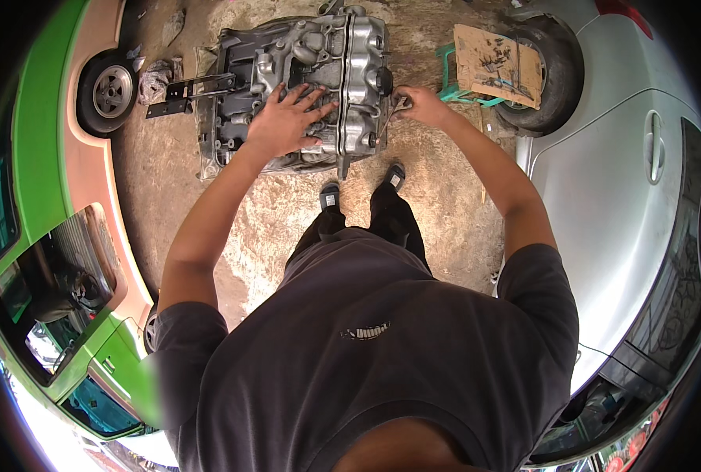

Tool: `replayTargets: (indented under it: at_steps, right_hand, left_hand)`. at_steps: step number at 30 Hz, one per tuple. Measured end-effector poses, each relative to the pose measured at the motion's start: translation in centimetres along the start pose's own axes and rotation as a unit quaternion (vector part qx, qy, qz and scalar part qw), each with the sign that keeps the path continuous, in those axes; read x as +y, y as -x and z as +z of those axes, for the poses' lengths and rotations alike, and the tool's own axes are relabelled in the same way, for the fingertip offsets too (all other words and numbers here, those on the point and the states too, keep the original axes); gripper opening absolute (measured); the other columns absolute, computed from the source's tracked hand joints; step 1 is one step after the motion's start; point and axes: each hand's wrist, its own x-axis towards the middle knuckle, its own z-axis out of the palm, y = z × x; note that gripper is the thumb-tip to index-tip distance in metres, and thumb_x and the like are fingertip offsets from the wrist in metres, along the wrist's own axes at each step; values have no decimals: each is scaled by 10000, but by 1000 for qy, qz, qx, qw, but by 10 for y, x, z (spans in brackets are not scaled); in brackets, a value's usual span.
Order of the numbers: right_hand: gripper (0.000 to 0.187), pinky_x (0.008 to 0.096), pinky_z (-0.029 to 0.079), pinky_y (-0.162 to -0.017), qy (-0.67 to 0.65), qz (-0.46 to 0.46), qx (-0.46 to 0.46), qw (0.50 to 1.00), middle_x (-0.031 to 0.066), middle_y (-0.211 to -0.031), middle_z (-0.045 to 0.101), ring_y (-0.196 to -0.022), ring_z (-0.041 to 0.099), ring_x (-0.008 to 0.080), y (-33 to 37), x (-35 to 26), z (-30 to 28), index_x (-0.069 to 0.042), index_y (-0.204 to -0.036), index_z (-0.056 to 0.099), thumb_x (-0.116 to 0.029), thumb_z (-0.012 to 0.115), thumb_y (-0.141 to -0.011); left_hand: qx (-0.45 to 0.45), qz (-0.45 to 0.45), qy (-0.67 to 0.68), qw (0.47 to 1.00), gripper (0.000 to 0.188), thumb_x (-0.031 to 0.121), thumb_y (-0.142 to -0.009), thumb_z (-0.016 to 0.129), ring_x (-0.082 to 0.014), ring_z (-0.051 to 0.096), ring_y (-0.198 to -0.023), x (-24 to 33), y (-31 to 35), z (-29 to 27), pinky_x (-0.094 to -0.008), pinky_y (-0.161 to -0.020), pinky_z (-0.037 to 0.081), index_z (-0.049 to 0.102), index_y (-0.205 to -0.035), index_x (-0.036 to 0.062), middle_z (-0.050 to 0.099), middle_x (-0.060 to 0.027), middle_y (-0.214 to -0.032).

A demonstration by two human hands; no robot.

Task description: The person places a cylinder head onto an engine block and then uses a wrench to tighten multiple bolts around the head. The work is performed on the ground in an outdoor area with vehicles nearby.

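Note:
A grey metal car engine [307,47] lies on the ground in front of me, with its ribbed silver cover [358,79] along the right side. My left hand [287,122] rests flat on the middle of the engine, fingers spread, holding nothing. At the engine's right edge, my right hand [420,106] is closed around a slim metal tool [387,122]. The tool slants down and left to the side of the silver cover; its exact kind is too small to make out.
A dark metal bracket [189,94] juts from the engine's left. To the right, a green stool [447,75] bears cardboard [480,47] with small parts and tools, beside a car wheel [559,75]. A green car [47,118] stands left, a silver car [602,173] right.

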Motion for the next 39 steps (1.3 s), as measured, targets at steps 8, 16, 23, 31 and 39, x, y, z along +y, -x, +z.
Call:
replayTargets:
  at_steps: [8, 16, 23, 31, 39]
  right_hand:
    - [529, 353, 519, -881, -459, 129, 2, 879, 70, -1053, 660, -987, 635, 201, 9, 44, 85, -28, -1172, 562, -99, 849, -733]
    - [420, 331, 420, -752, -700, 191, -48, 687, -7, -955, 608, -885, 567, 152, 55, 28, 173, -163, -1169, 544, -345, 760, -859]
    - [286, 295, 402, -653, -741, 126, 62, 656, 3, -812, 544, -736, 518, 139, 81, -21, 199, -152, -1149, 513, -358, 610, -975]
    - [256, 418, 476, -600, -223, 173, 326, 902, 201, -676, 588, -623, 611, 304, 85, -90, 216, 7, -1152, 528, -198, 485, -1005]
    - [413, 506, 514, -713, -36, 224, 249, 941, 316, -796, 639, -767, 652, 453, 83, -142, 173, 144, -1142, 508, -141, 587, -854]
  left_hand:
    - [-4, 0, -9, 1000, 816, 635, -898, 521, -221, 207, -1488, -1, -2, 2, -509, -1217, 168, 135, -1564, 363, 229, 23, -1616]
    - [34, 6, 2, 999, 807, 554, -894, 587, -233, 251, -1474, -2, 0, 7, -518, -1197, 213, 182, -1560, 343, 257, 11, -1607]
    - [54, 10, -5, 998, 808, 535, -893, 597, -239, 277, -1465, -2, 1, 8, -526, -1177, 258, 194, -1561, 324, 254, 9, -1611]
    - [68, 16, 15, 997, 750, 508, -910, 589, -241, 274, -1468, -3, 2, 12, -531, -1186, 221, 253, -1548, 301, 257, -3, -1612]
    - [87, 19, 25, 996, 763, 489, -905, 608, -246, 290, -1460, -5, 4, 16, -539, -1180, 231, 254, -1551, 290, 291, -15, -1598]
